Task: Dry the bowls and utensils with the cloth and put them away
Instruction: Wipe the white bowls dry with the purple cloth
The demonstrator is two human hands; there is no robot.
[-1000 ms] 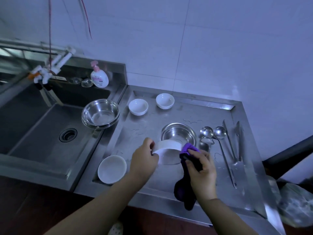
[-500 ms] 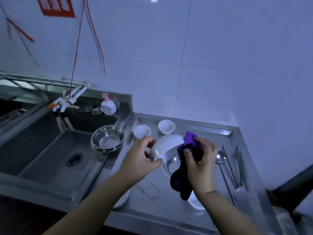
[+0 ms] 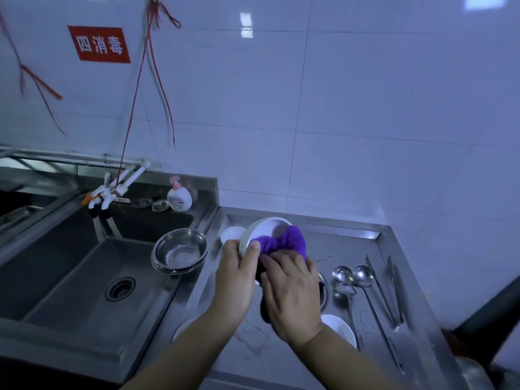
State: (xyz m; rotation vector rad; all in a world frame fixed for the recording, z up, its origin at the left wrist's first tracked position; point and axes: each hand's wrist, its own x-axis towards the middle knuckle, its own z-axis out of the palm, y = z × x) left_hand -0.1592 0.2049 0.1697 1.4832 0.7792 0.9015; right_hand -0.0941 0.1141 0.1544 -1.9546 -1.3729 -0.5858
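My left hand (image 3: 235, 273) grips the rim of a white bowl (image 3: 261, 229), tilted and lifted above the steel counter (image 3: 351, 249). My right hand (image 3: 289, 291) clutches the purple cloth (image 3: 284, 242) and presses it inside the bowl. On the counter, right of the bowl, lie two ladles (image 3: 351, 277) and tongs (image 3: 389, 291); a small white bowl (image 3: 232, 233) sits just behind my left hand.

Commercial kitchen: steel sink (image 3: 84, 277), steel counter (image 3: 351, 243), tiled wall (image 3: 365, 108).
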